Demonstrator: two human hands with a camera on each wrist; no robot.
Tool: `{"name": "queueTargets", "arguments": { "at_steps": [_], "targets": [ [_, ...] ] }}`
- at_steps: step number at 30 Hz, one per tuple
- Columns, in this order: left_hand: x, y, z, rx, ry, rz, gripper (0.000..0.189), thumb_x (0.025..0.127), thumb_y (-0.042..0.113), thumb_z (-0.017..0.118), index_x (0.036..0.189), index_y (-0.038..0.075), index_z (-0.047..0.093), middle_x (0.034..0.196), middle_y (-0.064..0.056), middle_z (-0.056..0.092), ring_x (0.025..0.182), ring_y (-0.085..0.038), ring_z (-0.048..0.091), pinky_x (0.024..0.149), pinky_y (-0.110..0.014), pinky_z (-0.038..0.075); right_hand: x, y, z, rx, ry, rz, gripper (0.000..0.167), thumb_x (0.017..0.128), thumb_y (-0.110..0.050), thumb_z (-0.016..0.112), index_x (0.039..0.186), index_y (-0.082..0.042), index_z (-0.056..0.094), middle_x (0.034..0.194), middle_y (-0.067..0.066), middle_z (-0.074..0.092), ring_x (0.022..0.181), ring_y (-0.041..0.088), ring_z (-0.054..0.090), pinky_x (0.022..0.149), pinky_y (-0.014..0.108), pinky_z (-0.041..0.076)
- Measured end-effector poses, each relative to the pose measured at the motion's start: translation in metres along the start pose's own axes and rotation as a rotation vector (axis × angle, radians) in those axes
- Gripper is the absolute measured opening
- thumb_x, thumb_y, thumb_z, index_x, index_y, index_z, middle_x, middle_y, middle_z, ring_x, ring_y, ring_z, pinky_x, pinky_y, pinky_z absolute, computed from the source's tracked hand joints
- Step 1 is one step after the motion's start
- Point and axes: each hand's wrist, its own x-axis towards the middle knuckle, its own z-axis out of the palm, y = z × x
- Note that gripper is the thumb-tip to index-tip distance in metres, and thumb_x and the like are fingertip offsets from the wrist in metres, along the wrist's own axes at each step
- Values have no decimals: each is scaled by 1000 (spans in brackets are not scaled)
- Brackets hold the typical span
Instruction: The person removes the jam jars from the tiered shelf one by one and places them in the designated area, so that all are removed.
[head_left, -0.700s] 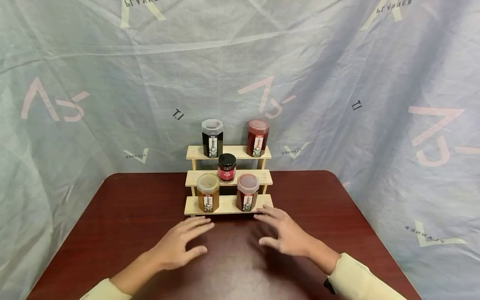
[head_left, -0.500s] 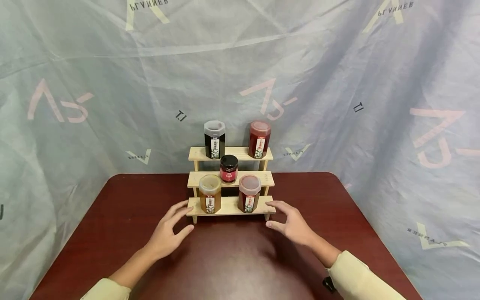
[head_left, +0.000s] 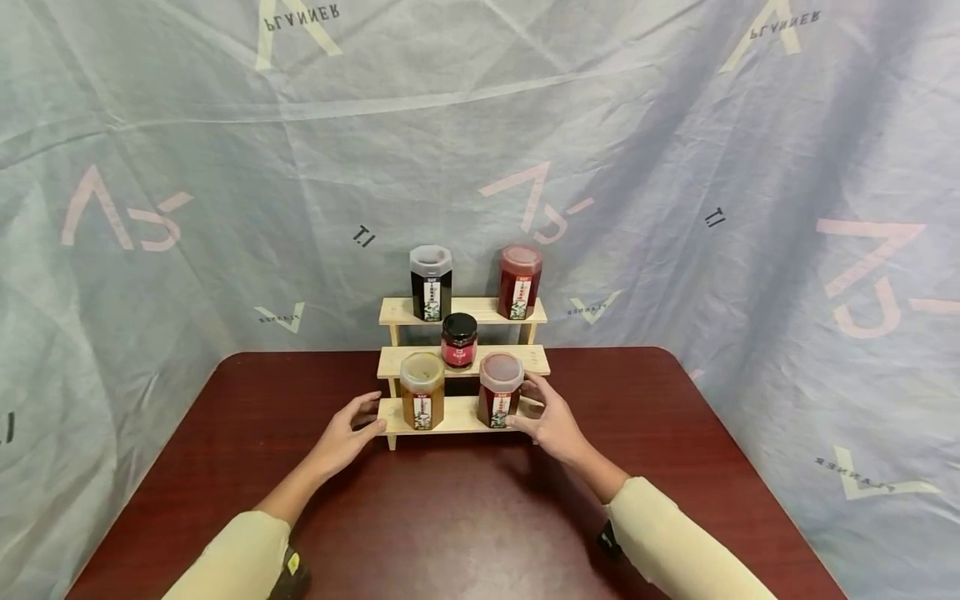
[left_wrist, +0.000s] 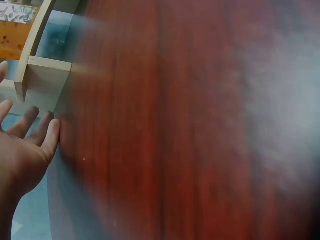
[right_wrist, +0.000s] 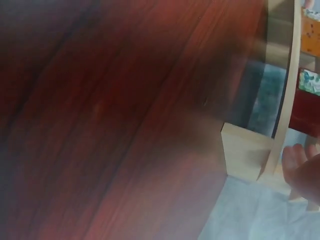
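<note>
A three-tier wooden stand (head_left: 461, 414) holds several jars. On its bottom step are an amber jar (head_left: 422, 404) at left and a dark red jar (head_left: 497, 402) at right. My right hand (head_left: 557, 425) is beside the dark red jar, its thumb overlapping the lower front and its fingers near the far side. In the right wrist view, a narrow gap shows between the fingertips (right_wrist: 299, 150) and that jar. At the bottom step's left end is my left hand (head_left: 343, 437), thumb tip right at the board's edge. The left wrist view shows its fingers (left_wrist: 50, 137) spread and holding nothing.
A small black-lidded jar (head_left: 459, 342) stands on the middle step. The top step bears a black jar (head_left: 431, 287) and a red jar (head_left: 521, 283). Behind the dark red-brown table (head_left: 450, 525) hangs a grey printed cloth (head_left: 637, 167).
My left hand has moved left and forward to the stand's left end. The right hand has gone forward to the dark red jar's side. The jars stay in their places.
</note>
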Motion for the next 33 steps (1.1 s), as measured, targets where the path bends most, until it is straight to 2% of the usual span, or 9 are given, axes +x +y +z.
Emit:
{"name": "queueTargets", "arguments": {
  "at_steps": [4,6,9,13,16,23,28,33],
  "targets": [
    [3,-3,4,-12,4,-10,56,100,24,67,147,1,47,143,-24,51,130,-42,50,99,-54,45,6,3,9,-36,18,-5,82,77,-5,89,147,-8,47,132,19,60,124,35,56,101,57,44],
    [3,-5,5,-31,13,-13,55,99,23,68,147,1,49,144,-23,50,133,-41,47,101,-55,43,8,3,14,-40,29,-4,81,77,-6,89,146,-8,48,130,17,61,120,32,57,100,56,45],
    [4,-7,6,-44,19,-11,55,99,23,68,147,3,49,142,-22,53,132,-38,47,99,-47,45,8,1,20,-28,50,-25,82,76,-4,89,145,-3,46,127,18,61,115,32,59,96,56,45],
    [6,-9,7,-104,3,-38,56,98,22,69,147,3,48,136,-23,58,121,-33,55,88,-32,48,5,-15,24,-18,68,-67,81,75,3,88,144,4,45,125,22,61,111,34,60,93,53,46],
    [8,-10,8,-162,-14,-63,58,98,19,70,148,2,46,135,-24,58,118,-31,58,83,-26,50,3,-28,26,-23,84,-63,80,74,6,87,141,6,45,123,24,63,111,36,60,94,51,47],
    [9,-11,8,-213,-37,-88,59,98,18,70,148,3,45,137,-25,56,124,-36,54,85,-25,50,13,8,38,-114,164,-18,85,69,-11,95,139,-6,47,125,11,63,115,24,60,100,43,45],
    [11,-11,7,-212,-43,-102,59,97,21,71,148,6,46,140,-24,55,127,-37,52,86,-26,50,15,6,42,-184,211,9,80,70,-18,94,135,-6,49,122,11,64,111,25,61,95,44,47],
    [10,-10,9,-215,-37,-117,59,97,20,71,148,6,47,138,-23,56,126,-36,53,86,-28,51,13,3,40,-224,221,37,79,69,-22,95,133,-8,52,118,8,67,107,25,64,92,45,49]
  ]
}}
